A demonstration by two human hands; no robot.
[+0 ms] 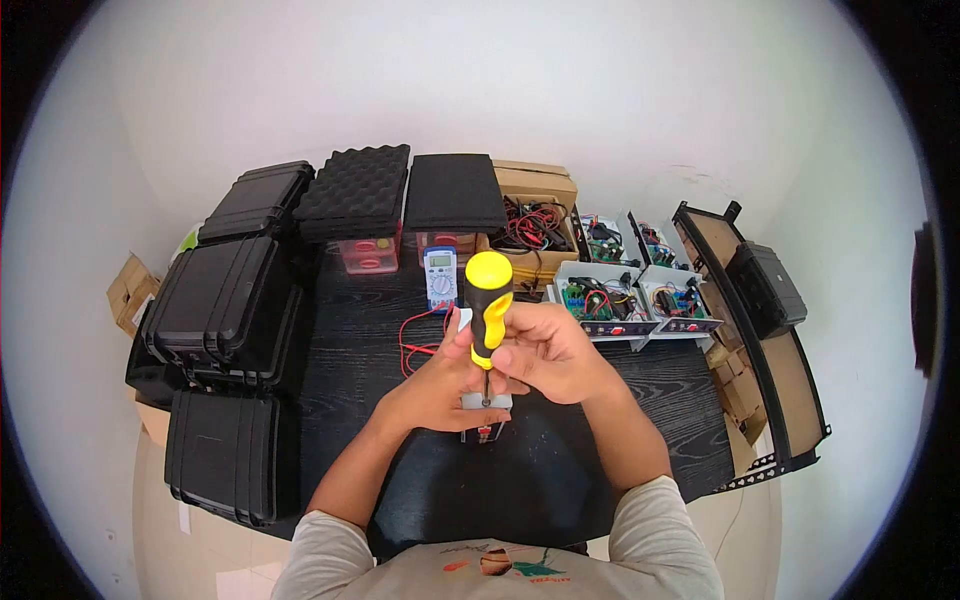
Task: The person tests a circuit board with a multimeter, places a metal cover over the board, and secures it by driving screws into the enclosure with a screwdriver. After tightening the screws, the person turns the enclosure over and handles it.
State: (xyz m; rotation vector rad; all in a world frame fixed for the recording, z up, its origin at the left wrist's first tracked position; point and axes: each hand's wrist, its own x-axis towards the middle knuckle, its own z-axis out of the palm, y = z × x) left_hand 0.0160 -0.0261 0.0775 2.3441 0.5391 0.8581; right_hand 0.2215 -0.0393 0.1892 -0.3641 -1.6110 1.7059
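A yellow and black screwdriver [490, 305] stands upright in front of me, its shaft pointing down at a small metal-cased device [487, 402]. My right hand [555, 352] has its fingers closed round the lower part of the screwdriver handle. My left hand [440, 385] grips the device from the left, with its thumb and fingers around the casing. The tip of the screwdriver meets the top face of the device. Something red shows on the device's near end. Just beyond my hands lies a blue and white multimeter [440, 278] with red leads.
Black hard cases [215, 300] are stacked at the left. Dark foam sheets [455, 190] rest on red-and-clear boxes. A cardboard box [560, 225] holds cables. Open electronic units [600, 300] stand at the right, beside a black-framed rack [765, 350] and another black case [768, 288].
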